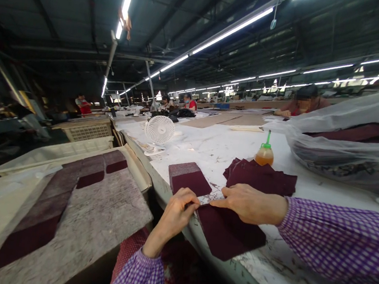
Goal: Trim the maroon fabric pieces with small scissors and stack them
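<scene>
Sleeves (140, 275), hands (254, 205) on maroon cloth (228, 237)

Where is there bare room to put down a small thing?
On the white table, between the fan and the bottle, a patch shows only small marks. The grey board also has room, right of its cloth pieces. It is crowded around the left hand and right hand: dark cloth, a cloth stack behind, and plastic bag farther right.

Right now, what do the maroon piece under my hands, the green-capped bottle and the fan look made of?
Maroon piece: matte, perhaps fabric or leather-like sheet; its thin, dull surface fits either. Green-capped bottle: likely translucent plastic, as amber contents show through. Fan: probably white plastic, given its smooth, moulded-looking grille.
</scene>
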Demonstrator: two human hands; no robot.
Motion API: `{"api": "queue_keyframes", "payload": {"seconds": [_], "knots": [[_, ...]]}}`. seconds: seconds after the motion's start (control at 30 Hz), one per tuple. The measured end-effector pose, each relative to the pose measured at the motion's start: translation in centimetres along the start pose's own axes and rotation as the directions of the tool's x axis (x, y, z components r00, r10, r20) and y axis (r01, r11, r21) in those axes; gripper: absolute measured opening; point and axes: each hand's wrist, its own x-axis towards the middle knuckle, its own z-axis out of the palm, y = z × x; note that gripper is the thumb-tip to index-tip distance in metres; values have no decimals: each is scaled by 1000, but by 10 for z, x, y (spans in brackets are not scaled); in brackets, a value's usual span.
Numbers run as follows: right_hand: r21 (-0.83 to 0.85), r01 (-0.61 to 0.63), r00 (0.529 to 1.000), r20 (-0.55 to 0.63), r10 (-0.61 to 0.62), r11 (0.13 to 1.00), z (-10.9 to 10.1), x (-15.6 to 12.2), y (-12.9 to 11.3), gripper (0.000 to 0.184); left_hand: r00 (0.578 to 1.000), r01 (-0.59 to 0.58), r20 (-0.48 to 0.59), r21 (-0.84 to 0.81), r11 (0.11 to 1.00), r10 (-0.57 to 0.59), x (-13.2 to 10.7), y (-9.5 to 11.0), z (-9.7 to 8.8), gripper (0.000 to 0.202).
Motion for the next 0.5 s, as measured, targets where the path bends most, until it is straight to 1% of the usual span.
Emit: {"api": "queue_keyframes", "payload": {"seconds": [0.07, 0.17, 0.27, 0.33, 0.4, 0.43, 0.5], "knots": [[20, 15, 1000, -12, -15, 1000, 2, 1, 2, 60, 1000, -3, -6, 17, 1000, 3, -1, 0, 1, 14], [32, 33, 997, -73, -31, 999, 5, 5, 1, 61, 1000, -13, -14, 9, 1000, 13, -5, -1, 2, 14], [4, 33, 993, -113, -32, 999, 5, 11, -6, 58, 1000, -4, -18, -86, 996, 3, -10, -6, 1, 17], [-20, 37, 991, -126, -39, 999, 3, 15, -12, 53, 999, 29, -32, -186, 982, -36, -13, -11, -1, 22], [-39, 38, 992, -116, -42, 999, 0, 16, -13, 50, 993, 71, -78, -250, 966, -93, -13, -15, -4, 23], [-35, 30, 994, -107, -34, 999, -1, 17, -12, 49, 987, 83, -111, -250, 965, -114, -12, -16, -5, 21], [26, 3, 996, -92, -1, 1000, -1, 17, -5, 51, 980, 84, -166, -175, 981, -113, -6, -18, -8, 16]]}}
